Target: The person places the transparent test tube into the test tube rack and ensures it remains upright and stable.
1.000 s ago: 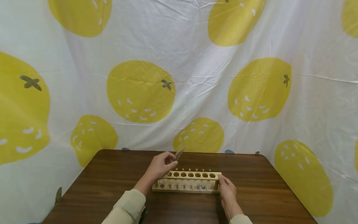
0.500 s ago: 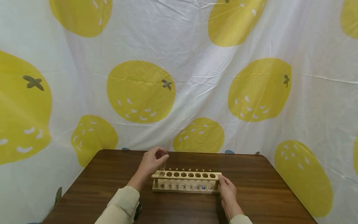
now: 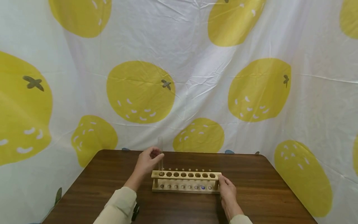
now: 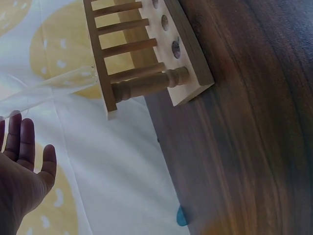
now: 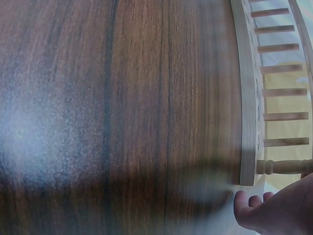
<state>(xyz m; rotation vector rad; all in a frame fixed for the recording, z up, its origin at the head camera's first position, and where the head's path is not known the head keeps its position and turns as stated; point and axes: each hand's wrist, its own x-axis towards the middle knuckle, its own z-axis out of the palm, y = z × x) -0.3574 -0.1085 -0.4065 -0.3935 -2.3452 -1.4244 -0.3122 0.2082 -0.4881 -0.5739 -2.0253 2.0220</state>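
In the head view my left hand (image 3: 146,160) pinches a clear glass test tube (image 3: 160,143) between thumb and fingers. The tube stands nearly upright, its lower end at the leftmost hole of a wooden test tube rack (image 3: 186,191). From the left wrist, the rounded end of the tube (image 4: 73,81) meets the rack's top bar; how deep it sits is hard to tell. My right hand (image 3: 228,188) grips the rack's right end at the top bar. Part of that hand (image 5: 279,208) shows beside the rack's end post in the right wrist view.
The rack stands on a dark wood table (image 3: 112,183). Short drying pegs (image 3: 190,170) line its back. A blue spot (image 3: 203,187) shows in one base hollow. A white curtain (image 3: 193,93) printed with yellow lemons hangs behind the table.
My left hand has moved left, turning the test tube from a slant to nearly upright over the leftmost hole. My right hand and the rack have stayed in place.
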